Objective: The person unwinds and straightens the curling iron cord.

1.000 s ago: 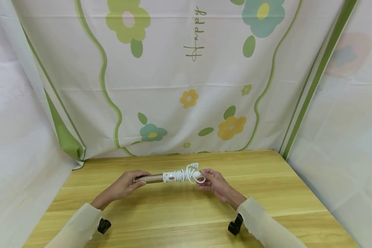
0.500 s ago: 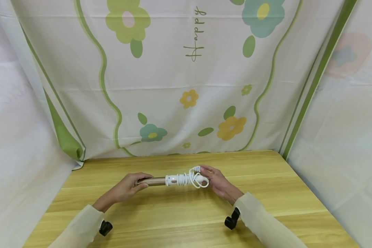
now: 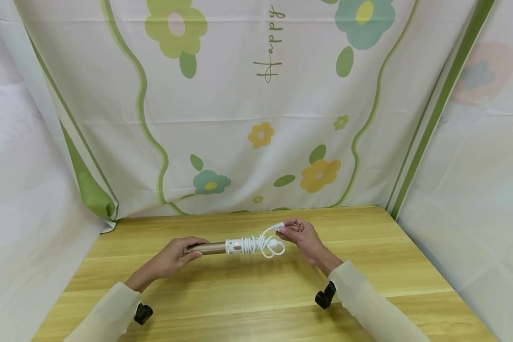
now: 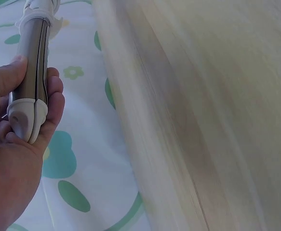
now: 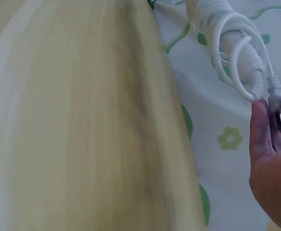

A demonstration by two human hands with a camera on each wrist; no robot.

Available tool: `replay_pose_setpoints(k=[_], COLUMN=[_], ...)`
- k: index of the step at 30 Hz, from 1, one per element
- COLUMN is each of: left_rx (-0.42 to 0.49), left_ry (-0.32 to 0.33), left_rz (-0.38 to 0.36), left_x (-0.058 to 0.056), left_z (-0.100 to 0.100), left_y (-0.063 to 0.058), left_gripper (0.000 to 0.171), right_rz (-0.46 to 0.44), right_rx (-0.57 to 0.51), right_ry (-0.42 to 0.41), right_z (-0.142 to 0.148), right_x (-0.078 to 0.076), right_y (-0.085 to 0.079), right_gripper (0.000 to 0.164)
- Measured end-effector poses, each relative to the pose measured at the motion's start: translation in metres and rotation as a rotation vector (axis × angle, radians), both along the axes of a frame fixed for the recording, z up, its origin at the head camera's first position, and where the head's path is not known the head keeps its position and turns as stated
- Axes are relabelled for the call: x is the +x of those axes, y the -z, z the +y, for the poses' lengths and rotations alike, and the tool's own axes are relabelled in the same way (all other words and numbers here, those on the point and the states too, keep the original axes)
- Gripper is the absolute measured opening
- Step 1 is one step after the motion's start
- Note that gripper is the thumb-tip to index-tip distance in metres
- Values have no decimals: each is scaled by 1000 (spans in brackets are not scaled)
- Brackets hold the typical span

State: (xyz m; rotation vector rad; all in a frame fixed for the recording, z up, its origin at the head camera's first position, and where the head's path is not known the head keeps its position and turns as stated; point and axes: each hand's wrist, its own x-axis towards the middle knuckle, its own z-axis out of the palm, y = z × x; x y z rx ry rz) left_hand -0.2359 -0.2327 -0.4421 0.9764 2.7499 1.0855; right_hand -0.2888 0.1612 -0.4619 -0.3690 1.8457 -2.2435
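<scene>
A curling iron (image 3: pixel 214 248) with a gold-brown barrel and a white handle lies level over the table, between my two hands. My left hand (image 3: pixel 169 258) grips the barrel near its white tip (image 4: pixel 27 115), thumb on one side and fingers on the other. White cord (image 3: pixel 251 245) is wound round the handle, with a loose loop at the handle's end. At the right, my right hand (image 3: pixel 308 241) pinches the white plug (image 5: pixel 275 94) on the cord's free end between thumb and fingers. The plug's metal prongs show in the right wrist view.
A wood-grain table (image 3: pixel 239 304) spreads beneath both hands. Behind it hangs a white cloth (image 3: pixel 222 104) printed with flowers, and more cloth closes off both sides. Black camera mounts (image 3: pixel 143 313) sit at the wrists, by the cream sleeves.
The right hand has gone from the handle's end to the plug and drawn it up and to the right, away from the handle. The left hand keeps its grip on the barrel, barely shifting.
</scene>
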Motion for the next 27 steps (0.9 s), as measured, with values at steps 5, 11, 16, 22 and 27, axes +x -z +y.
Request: replay_pose_setpoints(k=[5, 11, 16, 22, 27], left_rx=[1, -3, -5, 3, 20], left_ry=[-8, -36, -63, -91, -103], left_rz=[15, 36, 32, 39, 39], left_x=[1, 3, 3, 3, 5], left_z=[-4, -9, -10, -11, -14], left_y=[0, -1, -3, -5, -8], left_gripper=[35, 35, 37, 37, 35], right_rz=[65, 63, 76, 97, 71], right_rx=[79, 107, 133, 212, 281], right_ry=[-102, -163, -216, -302, -366], right_z=[12, 20, 28, 39, 46], right_x=[0, 1, 3, 4, 5], right_y=[-12, -21, -24, -27, -27], right_gripper=[53, 52, 42, 28, 39])
